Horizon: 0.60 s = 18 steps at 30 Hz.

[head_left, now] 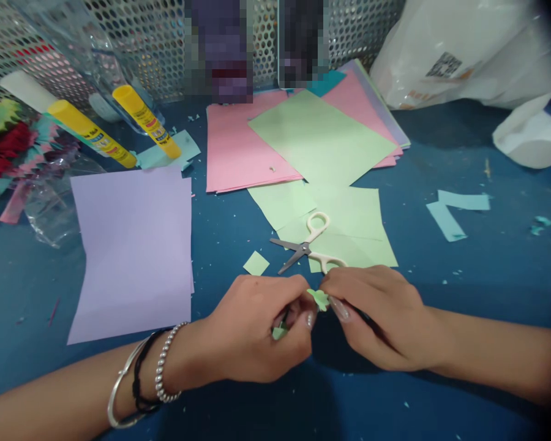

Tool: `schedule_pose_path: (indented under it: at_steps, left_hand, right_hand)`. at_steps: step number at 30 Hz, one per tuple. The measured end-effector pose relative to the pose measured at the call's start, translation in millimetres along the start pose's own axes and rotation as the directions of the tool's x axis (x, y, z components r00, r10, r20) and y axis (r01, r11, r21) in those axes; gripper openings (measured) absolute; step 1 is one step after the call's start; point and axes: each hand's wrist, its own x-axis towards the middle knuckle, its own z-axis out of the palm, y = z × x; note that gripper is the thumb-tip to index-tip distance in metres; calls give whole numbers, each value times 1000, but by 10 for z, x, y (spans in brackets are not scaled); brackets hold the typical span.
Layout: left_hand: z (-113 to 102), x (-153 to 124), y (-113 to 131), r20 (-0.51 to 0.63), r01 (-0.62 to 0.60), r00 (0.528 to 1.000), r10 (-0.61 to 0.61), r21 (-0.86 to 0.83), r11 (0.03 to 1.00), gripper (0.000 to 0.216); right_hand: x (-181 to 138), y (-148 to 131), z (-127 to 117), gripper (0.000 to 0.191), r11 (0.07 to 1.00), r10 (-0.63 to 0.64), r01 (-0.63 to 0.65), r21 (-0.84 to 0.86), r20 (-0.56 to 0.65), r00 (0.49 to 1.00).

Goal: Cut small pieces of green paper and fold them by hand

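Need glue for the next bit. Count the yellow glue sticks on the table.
2. First glue stick lies far left, above the lilac sheet; second glue stick lies just right of it, partly under clear plastic. Others may hide under that plastic.

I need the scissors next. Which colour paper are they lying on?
The scissors lie on the near light green paper. The pink stack is farther back and the lilac sheet off to the left, both clear of them.

Lilac sheet (133, 251), pink paper (239, 147), yellow glue sticks (92, 135), blue table (463, 275).
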Motion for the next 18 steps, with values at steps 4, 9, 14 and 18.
schedule_pose_path:
  at_steps: [4,9,14,18]
  left_hand:
    - [-12,-17,-12,9,-59,998,60,-92,994,14]
    - [-4,14,-6,7,105,994,-105,-21,994,17]
    - [-35,38,5,43,124,992,-123,-25,992,19]
    - [-57,17,-10,56,100,994,-96,-63,993,25]
  right_hand:
    - [12,-6,10,10,999,-19,20,-28,28,999]
    - [17,-12,7,11,998,18,-14,-55,68,998]
    - [29,-7,-4,13,993,114,-116,18,78,990]
    - [105,24,3,15,991,130,-131,2,93,987]
